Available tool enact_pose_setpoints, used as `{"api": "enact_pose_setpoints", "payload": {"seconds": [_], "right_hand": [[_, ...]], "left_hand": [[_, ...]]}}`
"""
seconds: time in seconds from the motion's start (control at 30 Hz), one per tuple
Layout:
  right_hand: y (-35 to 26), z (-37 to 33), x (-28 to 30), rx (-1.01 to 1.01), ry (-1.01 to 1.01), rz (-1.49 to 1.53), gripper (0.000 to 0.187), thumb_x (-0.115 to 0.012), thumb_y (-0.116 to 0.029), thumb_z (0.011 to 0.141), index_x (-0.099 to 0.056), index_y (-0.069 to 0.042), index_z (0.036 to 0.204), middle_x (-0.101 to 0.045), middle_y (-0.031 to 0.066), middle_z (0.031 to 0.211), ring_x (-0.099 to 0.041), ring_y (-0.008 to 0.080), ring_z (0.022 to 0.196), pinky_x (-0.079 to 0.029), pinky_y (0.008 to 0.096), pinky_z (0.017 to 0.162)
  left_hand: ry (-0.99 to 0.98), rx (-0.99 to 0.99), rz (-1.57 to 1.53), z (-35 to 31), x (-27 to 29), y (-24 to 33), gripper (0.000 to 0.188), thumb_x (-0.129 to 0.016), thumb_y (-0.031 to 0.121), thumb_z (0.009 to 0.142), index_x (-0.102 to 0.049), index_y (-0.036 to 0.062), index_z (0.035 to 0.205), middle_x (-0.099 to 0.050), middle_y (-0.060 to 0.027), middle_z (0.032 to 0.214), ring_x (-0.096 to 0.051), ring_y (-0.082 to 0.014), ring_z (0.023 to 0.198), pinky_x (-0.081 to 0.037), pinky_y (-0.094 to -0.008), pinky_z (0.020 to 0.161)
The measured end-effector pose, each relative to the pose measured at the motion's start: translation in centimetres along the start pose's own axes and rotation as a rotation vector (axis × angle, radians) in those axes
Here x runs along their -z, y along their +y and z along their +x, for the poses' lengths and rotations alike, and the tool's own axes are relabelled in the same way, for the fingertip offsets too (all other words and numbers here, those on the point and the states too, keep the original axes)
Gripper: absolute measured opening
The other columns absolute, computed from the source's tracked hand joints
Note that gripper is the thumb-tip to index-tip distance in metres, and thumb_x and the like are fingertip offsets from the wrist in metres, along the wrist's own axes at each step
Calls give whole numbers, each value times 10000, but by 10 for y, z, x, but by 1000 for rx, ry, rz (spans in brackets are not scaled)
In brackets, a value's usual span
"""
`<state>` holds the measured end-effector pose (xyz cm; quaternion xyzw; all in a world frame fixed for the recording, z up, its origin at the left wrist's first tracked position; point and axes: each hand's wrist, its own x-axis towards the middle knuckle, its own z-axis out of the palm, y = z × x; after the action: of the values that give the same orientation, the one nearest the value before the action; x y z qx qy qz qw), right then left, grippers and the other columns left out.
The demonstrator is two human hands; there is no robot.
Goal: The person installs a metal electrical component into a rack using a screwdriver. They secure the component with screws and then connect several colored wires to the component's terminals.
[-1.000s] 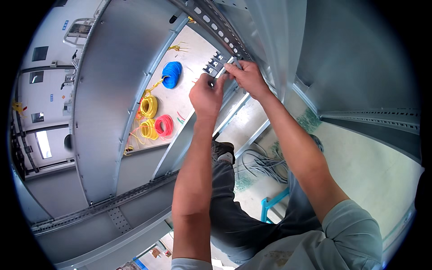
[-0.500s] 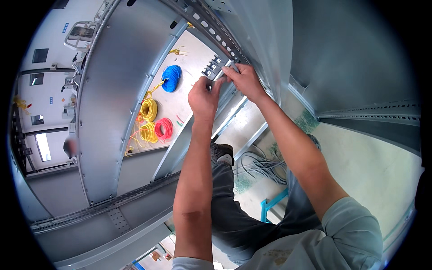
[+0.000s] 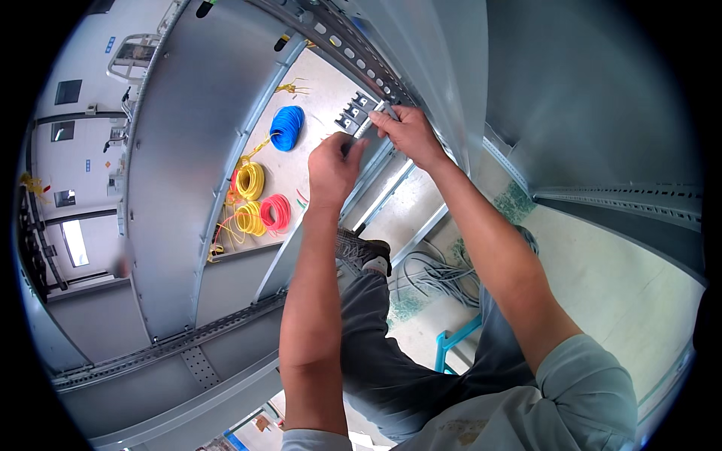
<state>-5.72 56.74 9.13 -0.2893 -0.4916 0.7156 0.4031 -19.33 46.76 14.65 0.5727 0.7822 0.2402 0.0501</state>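
Observation:
My left hand [image 3: 332, 171] is curled at the lower end of a narrow pale strip [image 3: 364, 129]. Its thumb points up and something dark shows between thumb and fingers, too hidden to name. At the strip's upper end my right hand [image 3: 412, 135] is closed, thumb and fingers pinched on a short grey rod-like piece [image 3: 390, 110]. The fingers cover part of that piece. Just left of the strip is a grey-and-black electrical block [image 3: 356, 112] with a row of terminal slots, which neither hand visibly touches.
Coils of blue wire [image 3: 286, 128], yellow wire [image 3: 250, 181] and red wire [image 3: 275, 213] lie on a pale surface beyond the metal frame. A perforated rail [image 3: 353, 49] runs above my hands. Grey cable [image 3: 444, 279] and a teal metal frame [image 3: 444, 347] are by my legs.
My left hand has moved slightly left and down, away from my right fingers, baring more of the pale strip. The right hand stays nearly in place.

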Motion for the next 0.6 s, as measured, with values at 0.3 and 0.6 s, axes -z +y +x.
{"api": "enact_pose_setpoints", "payload": {"seconds": [0.3,0.6], "right_hand": [[11,4,0,-5,8,14,320,-723,-353,935,-635,-105,753,-548,-62,647,-415,16,522,-314,205,460],[5,-1,-1,-32,-11,72,333,-709,-339,946,-626,-77,757,-533,-57,645,-398,11,509,-297,206,451]], "left_hand": [[132,-121,95,-4,-9,2,257,-773,231,871,-680,-5,835,-626,-159,679,-589,-264,571,-477,-354,573],[19,-121,8,-1,2,-8,242,-766,223,881,-700,-10,867,-655,-153,738,-607,-247,594,-485,-340,583]]}}
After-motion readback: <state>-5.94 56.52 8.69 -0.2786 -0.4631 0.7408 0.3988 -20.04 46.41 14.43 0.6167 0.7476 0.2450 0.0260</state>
